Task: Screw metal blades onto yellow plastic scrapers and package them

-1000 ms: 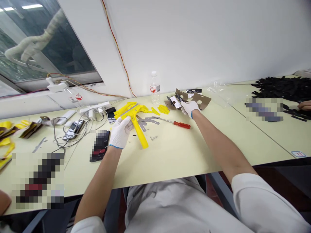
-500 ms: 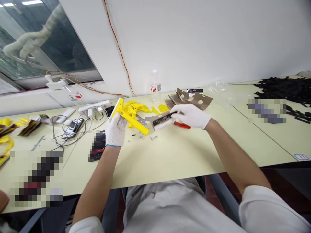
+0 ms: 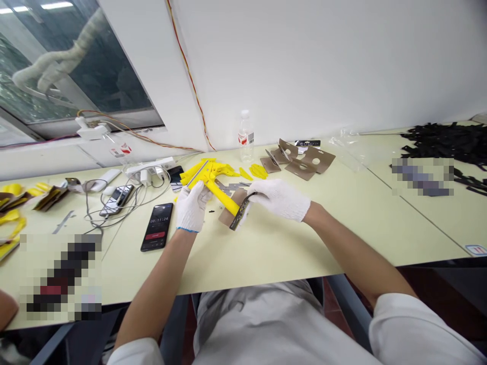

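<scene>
My left hand (image 3: pixel 191 208), in a white knit glove, is closed around the head end of a yellow T-shaped scraper (image 3: pixel 223 196), whose handle points down and to the right. My gloved right hand (image 3: pixel 281 199) pinches the edge of a folded cardboard packaging card (image 3: pixel 238 215), black-printed outside and brown inside. The handle's tip lies against the card or inside its fold; I cannot tell which. Beyond my hands are more yellow plastic parts (image 3: pixel 258 171) and flat grey metal blades (image 3: pixel 228 188), partly covered.
Opened brown cards (image 3: pixel 314 159) lie at the back right. A water bottle (image 3: pixel 245 138) stands by the wall. To the left are a phone (image 3: pixel 157 227) showing a timer, tangled cables (image 3: pixel 139 200) and a power strip (image 3: pixel 152 167). Black parts (image 3: pixel 445 139) are heaped at the far right.
My right hand has brought the card left and down to the scraper's handle end, and the card is more opened. The scraper has turned and lowered slightly. The phone now shows clearly.
</scene>
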`<move>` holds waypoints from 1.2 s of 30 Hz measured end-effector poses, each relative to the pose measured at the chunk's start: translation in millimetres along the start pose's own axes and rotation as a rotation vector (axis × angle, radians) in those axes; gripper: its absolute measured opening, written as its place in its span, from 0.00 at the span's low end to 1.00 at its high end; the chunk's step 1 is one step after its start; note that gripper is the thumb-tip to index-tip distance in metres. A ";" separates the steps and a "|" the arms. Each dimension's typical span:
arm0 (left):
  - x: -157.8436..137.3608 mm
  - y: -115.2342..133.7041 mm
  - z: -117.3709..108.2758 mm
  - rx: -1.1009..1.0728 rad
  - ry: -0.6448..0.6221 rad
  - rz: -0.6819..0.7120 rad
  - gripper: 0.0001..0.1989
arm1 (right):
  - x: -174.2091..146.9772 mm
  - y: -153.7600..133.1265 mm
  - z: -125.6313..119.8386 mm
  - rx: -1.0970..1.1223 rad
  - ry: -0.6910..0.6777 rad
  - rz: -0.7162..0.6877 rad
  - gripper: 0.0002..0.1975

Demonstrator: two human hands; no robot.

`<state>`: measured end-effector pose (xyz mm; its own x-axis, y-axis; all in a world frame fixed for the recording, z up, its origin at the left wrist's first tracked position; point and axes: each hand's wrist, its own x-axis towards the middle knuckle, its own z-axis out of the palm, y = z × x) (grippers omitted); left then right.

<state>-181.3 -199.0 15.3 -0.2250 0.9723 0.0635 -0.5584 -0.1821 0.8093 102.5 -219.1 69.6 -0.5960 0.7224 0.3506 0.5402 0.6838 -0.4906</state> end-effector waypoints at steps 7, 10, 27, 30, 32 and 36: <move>2.7 -1.9 -0.7 0.012 0.049 0.033 0.19 | -4.2 -5.1 11.7 0.028 0.094 -0.014 0.13; 2.4 -1.7 -0.1 -0.001 0.066 0.040 0.18 | -5.4 -8.3 15.7 0.030 0.133 0.009 0.14; -1.9 3.5 3.4 0.008 0.025 -0.019 0.23 | -2.9 -22.0 22.4 -0.085 0.203 0.125 0.10; -6.4 8.9 10.7 0.003 0.035 -0.028 0.21 | -3.4 -29.5 22.5 -0.142 0.221 0.088 0.12; -11.3 11.9 18.6 0.031 -0.001 -0.070 0.22 | -1.1 -31.7 20.8 -0.123 0.255 0.081 0.10; -24.0 16.3 36.2 0.167 -0.130 -0.168 0.24 | 5.4 -32.4 7.3 -0.016 0.368 0.115 0.08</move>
<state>-156.1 -220.0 48.2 -0.0300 0.9995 -0.0136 -0.4370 -0.0008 0.8994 77.4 -238.1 81.5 -0.2797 0.7809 0.5586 0.6017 0.5959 -0.5318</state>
